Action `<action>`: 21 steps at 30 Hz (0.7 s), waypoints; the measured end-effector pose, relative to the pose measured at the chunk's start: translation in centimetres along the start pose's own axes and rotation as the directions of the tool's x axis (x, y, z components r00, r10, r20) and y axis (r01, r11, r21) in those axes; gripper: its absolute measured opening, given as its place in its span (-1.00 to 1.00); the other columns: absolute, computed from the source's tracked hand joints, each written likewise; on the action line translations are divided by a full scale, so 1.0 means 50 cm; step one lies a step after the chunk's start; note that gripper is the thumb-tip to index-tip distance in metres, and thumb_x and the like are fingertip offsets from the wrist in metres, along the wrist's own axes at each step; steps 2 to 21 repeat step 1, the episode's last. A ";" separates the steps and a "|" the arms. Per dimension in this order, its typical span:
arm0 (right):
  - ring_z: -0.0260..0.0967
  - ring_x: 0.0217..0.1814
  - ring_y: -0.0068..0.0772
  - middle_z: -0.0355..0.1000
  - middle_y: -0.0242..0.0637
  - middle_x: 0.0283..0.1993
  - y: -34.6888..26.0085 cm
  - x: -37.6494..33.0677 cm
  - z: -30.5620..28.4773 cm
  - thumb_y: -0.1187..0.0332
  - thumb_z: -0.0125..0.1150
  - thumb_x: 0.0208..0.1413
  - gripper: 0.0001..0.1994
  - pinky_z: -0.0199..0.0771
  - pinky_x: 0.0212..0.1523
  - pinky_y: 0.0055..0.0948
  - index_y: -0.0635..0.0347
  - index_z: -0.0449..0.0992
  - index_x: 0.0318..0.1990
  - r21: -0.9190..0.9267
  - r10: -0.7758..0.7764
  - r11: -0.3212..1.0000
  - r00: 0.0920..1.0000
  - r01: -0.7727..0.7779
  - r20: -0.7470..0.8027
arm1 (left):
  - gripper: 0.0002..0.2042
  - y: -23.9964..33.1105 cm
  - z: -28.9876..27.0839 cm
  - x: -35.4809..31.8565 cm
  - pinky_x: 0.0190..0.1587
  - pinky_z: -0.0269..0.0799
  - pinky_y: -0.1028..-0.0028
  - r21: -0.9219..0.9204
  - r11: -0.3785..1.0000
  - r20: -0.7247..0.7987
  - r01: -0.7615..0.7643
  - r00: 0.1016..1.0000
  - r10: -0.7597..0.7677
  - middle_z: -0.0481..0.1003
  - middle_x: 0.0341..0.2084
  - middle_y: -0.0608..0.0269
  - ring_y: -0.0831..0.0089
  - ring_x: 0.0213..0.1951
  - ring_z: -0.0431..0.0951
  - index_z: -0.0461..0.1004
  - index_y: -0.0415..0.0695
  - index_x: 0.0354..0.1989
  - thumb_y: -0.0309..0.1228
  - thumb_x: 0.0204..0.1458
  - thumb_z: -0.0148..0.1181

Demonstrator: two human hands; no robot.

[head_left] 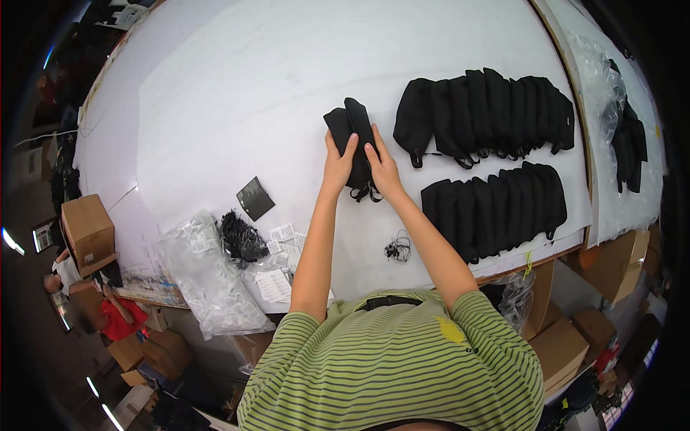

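Observation:
Two narrow black fabric pouches (351, 118), side by side, are between my hands over the white table. Dark straps or loops dangle from their lower end. My left hand (338, 164) grips the left edge with the thumb on top. On the other edge, my right hand (384, 169) has its thumb across the front and its fingers along the side. To the right lie two overlapping rows of similar black pouches, a far row (485, 115) and a near row (496, 208). A tangle of thin black cord (397, 248) rests below my right hand.
Left of my arms are a flat black card or packet (255, 199), a black bundle of strings (243, 237), white printed labels (273, 286) and a clear bag (208, 266) of white pieces. Cardboard boxes (89, 228) stand beyond the table. A person in red (122, 316) is at lower left.

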State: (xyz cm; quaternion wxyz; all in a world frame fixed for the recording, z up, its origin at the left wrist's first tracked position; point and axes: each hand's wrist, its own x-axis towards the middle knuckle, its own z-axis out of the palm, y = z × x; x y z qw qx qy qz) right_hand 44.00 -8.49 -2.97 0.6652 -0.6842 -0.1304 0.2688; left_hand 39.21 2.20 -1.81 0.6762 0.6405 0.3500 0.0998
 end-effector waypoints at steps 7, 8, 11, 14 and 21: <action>-0.03 0.40 -0.12 0.01 -0.10 0.37 0.001 0.000 0.014 0.11 0.00 0.20 -0.39 0.01 0.30 -0.39 0.10 0.01 0.34 -0.005 0.035 0.999 0.999 -0.035 0.003 | -0.22 0.001 0.001 0.001 0.23 0.08 0.36 0.084 0.996 0.001 -0.020 1.000 0.020 0.10 0.21 -0.08 0.17 0.22 0.18 -0.18 -0.23 0.31 -0.07 0.10 0.09; -0.03 0.40 -0.12 0.01 -0.10 0.37 0.001 0.000 0.014 0.11 0.00 0.20 -0.39 0.01 0.30 -0.39 0.10 0.01 0.34 -0.005 0.035 0.999 0.999 -0.035 0.003 | -0.22 0.001 0.001 0.001 0.23 0.08 0.36 0.084 0.996 0.001 -0.020 1.000 0.020 0.10 0.21 -0.08 0.17 0.22 0.18 -0.18 -0.23 0.31 -0.07 0.10 0.09; -0.03 0.40 -0.12 0.01 -0.10 0.37 0.001 0.000 0.014 0.11 0.00 0.20 -0.39 0.01 0.30 -0.39 0.10 0.01 0.34 -0.005 0.035 0.999 0.999 -0.035 0.003 | -0.22 0.001 0.001 0.001 0.23 0.08 0.36 0.084 0.996 0.001 -0.020 1.000 0.020 0.10 0.21 -0.08 0.17 0.22 0.18 -0.18 -0.23 0.31 -0.07 0.10 0.09; -0.03 0.40 -0.12 0.01 -0.10 0.37 0.001 0.000 0.014 0.11 0.00 0.20 -0.39 0.01 0.30 -0.39 0.10 0.01 0.34 -0.005 0.035 0.999 0.999 -0.035 0.003 | -0.22 0.001 0.001 0.001 0.23 0.08 0.36 0.084 0.996 0.001 -0.020 1.000 0.020 0.10 0.21 -0.08 0.17 0.22 0.18 -0.18 -0.23 0.31 -0.07 0.10 0.09; -0.03 0.40 -0.12 0.01 -0.10 0.37 0.001 0.000 0.014 0.11 0.00 0.20 -0.39 0.01 0.30 -0.39 0.10 0.01 0.34 -0.005 0.035 0.999 0.999 -0.035 0.003 | -0.22 0.001 0.001 0.001 0.23 0.08 0.36 0.084 0.996 0.001 -0.020 1.000 0.020 0.10 0.21 -0.08 0.17 0.22 0.18 -0.18 -0.23 0.31 -0.07 0.10 0.09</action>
